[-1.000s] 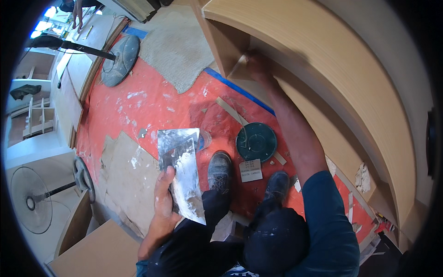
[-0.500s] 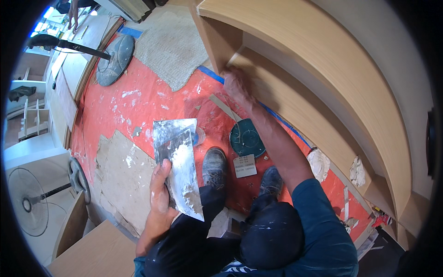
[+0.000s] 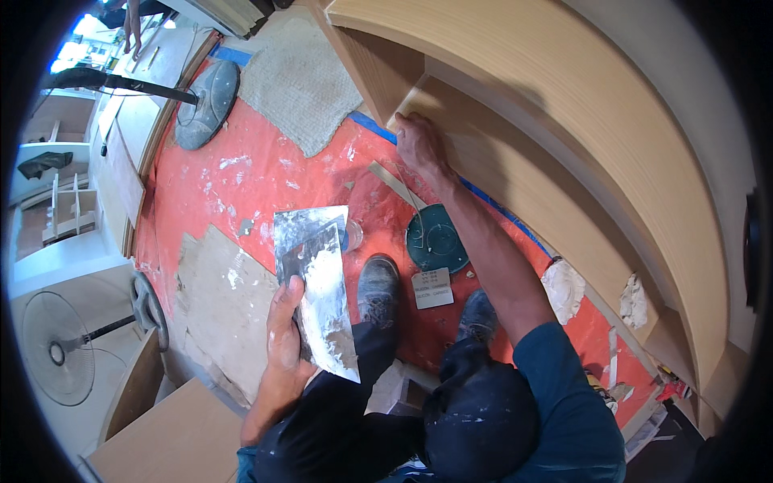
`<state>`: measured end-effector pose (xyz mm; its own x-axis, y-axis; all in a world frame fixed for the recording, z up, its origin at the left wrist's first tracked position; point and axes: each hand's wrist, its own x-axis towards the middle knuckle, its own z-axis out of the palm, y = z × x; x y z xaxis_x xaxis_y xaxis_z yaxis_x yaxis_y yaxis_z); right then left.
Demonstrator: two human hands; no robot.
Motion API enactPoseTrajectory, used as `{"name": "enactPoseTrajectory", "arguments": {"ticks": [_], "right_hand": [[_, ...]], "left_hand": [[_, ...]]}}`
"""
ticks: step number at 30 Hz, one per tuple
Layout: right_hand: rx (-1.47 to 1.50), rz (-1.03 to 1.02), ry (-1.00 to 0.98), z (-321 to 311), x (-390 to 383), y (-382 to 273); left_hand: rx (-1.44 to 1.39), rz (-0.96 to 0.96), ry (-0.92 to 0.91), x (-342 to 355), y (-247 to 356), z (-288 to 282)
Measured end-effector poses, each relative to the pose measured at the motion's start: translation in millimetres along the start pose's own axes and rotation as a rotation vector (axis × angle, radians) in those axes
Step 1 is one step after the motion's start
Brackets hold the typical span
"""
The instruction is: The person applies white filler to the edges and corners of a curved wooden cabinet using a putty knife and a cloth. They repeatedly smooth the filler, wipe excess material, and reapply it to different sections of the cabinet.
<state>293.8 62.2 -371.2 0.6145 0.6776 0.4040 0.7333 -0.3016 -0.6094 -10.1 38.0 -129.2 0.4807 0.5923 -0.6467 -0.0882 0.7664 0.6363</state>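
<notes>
My left hand (image 3: 283,342) grips a wide metal filler blade (image 3: 318,286) smeared with white paste, held flat over my knees. My right hand (image 3: 417,138) reaches up and presses against a pale wooden panel (image 3: 515,173) of a curved shelf unit, close to its inner corner. Its fingers lie against the wood, and I cannot tell whether they hold a small tool. The right arm, in a blue sleeve, stretches over the floor between the two hands.
Red floor covering (image 3: 258,173) lies under my paint-spattered shoes (image 3: 378,286). On it are a green round lid (image 3: 437,239), a small card (image 3: 433,287), a wood strip (image 3: 390,181) and cardboard (image 3: 225,302). White lumps (image 3: 564,290) sit by the unit. A fan (image 3: 56,350) stands left.
My right hand has slid a little down the wooden panel, away from the corner. My left hand keeps the blade in about the same place.
</notes>
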Motion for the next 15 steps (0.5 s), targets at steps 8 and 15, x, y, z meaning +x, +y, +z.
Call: {"name": "enactPoseTrajectory", "arguments": {"ticks": [8,15], "right_hand": [[-0.086,-0.088,-0.132,2,-14,-21],[0.02,0.062,-0.036,-6,2,8]], "left_hand": [[0.003,-0.018,-0.033,4,2,9],[0.001,-0.004,-0.043,-1,3,2]]}}
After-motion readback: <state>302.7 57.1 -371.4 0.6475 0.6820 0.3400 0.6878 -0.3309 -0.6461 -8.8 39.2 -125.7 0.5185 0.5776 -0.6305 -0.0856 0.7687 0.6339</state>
